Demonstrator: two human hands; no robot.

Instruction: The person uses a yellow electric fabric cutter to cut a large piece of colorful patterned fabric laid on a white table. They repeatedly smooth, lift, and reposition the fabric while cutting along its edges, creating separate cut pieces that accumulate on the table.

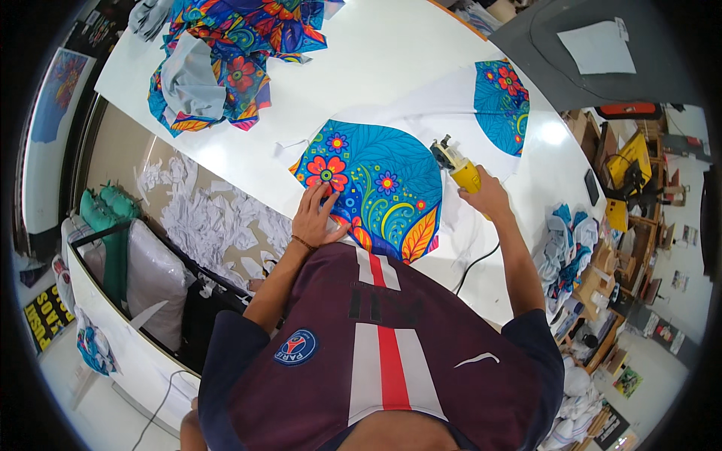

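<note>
A printed fabric piece (pixel 383 169) lies flat on the white table in front of me, blue-green with red and purple flowers and an orange leaf. My left hand (pixel 317 216) rests on its left side, fingers stretched out and pressing down by a red flower. A yellow electric fabric cutter (pixel 465 174) is in the grip of my right hand (pixel 487 197), its metal head at the right edge of the print. White fabric (pixel 444 101) extends from there to a second printed piece (pixel 502 105) at the far right.
Colourful cut pieces (pixel 233 68) are heaped at the table's far left. White scraps (pixel 195 210) cover the floor beyond the left edge. The cutter's black cord (pixel 475 263) trails toward me. A phone (pixel 592 186) lies near the right edge, with wooden shelving (pixel 639 225) beyond.
</note>
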